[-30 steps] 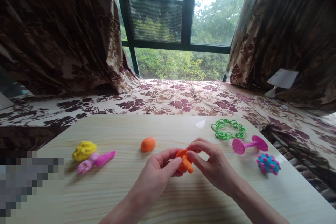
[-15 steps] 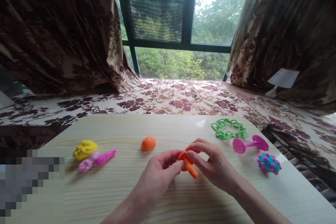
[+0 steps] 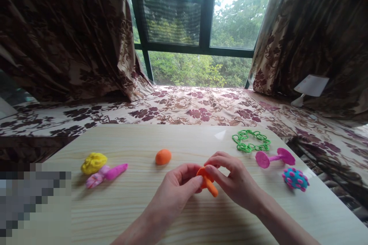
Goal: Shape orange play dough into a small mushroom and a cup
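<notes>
Between my two hands is an orange piece of modelling clay [image 3: 212, 188], a flat round disc with a thick stem pointing down toward me. My left hand [image 3: 184, 184] pinches the disc's left edge between thumb and fingers. On the other side, my right hand [image 3: 230, 176] grips the top and right edge with thumb and fingertips. Part of the disc is hidden behind the fingers. An orange clay lump [image 3: 163, 157], rounded like an egg, lies on the table beyond my left hand.
The pale wooden table [image 3: 120, 214] bears a green clay chain [image 3: 240, 147], a pink dumbbell shape [image 3: 262, 159] and a blue lump with pink dots [image 3: 295, 179] at right. Leftward lie yellow clay [image 3: 94, 162], a marbled pink piece [image 3: 94, 180] and a magenta piece [image 3: 116, 171]. A lamp [image 3: 312, 85] stands behind.
Both hands keep hold of the orange clay in nearly the same place. Its stem has shifted very slightly down and right, and the whole view has moved a touch.
</notes>
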### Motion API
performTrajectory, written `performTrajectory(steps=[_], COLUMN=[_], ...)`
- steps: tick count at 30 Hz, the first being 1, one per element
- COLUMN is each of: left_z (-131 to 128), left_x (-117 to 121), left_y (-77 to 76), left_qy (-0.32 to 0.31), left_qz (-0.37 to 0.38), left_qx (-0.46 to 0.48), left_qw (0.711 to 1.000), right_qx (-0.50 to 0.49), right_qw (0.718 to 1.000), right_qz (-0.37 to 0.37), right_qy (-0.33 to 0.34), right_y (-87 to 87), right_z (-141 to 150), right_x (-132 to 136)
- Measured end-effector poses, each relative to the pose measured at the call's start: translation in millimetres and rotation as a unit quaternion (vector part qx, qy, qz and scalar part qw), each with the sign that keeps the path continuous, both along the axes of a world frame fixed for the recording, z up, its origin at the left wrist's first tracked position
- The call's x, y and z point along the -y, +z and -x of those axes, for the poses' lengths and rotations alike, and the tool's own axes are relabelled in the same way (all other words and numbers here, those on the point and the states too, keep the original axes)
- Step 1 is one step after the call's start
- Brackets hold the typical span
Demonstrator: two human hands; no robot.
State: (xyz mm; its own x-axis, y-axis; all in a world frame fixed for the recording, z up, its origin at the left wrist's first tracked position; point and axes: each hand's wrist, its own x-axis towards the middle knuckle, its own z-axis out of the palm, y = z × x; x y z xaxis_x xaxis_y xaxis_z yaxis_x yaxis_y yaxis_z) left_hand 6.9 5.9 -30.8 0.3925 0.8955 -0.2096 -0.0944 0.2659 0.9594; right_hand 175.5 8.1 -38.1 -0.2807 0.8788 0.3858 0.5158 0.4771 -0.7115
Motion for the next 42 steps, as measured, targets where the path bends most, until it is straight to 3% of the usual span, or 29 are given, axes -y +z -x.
performTrajectory(steps=[8,15,21,24,33,39,42], left_z=[3.7,0.4,0.5,0.7,-0.1,0.6,1.0], left_x=[-3.0,-0.5,1.0,1.5,0.3,-0.2,0.1], left_y=[-6.8,-8.1,-5.5,-5.7,-2.3,-7.4,-7.7], left_qy=[-0.011,-0.015,0.002,-0.015,-0.006,0.032,0.002], left_qz=[-0.021,-0.017,0.039,0.033,0.024,0.041,0.032], left_qx=[-0.015,-0.007,0.045,0.064,-0.003,0.024,0.04], left_qw=[1.0,1.0,0.998,0.997,1.0,0.998,0.999], right_qx=[0.011,0.102,0.015,0.001,0.087,0.004,0.013], right_qw=[1.0,0.987,0.998,0.999,0.99,0.997,0.998], right_qz=[-0.015,-0.118,-0.057,-0.032,-0.108,-0.066,-0.049], right_qy=[0.011,0.031,-0.023,-0.013,0.016,-0.038,-0.03], right_y=[-0.5,2.4,2.2,0.1,2.9,1.6,-0.7], right_z=[1.3,0.5,-0.7,-0.2,1.3,0.1,0.2], right_x=[0.9,2.6,0.9,0.3,2.6,0.2,-0.3])
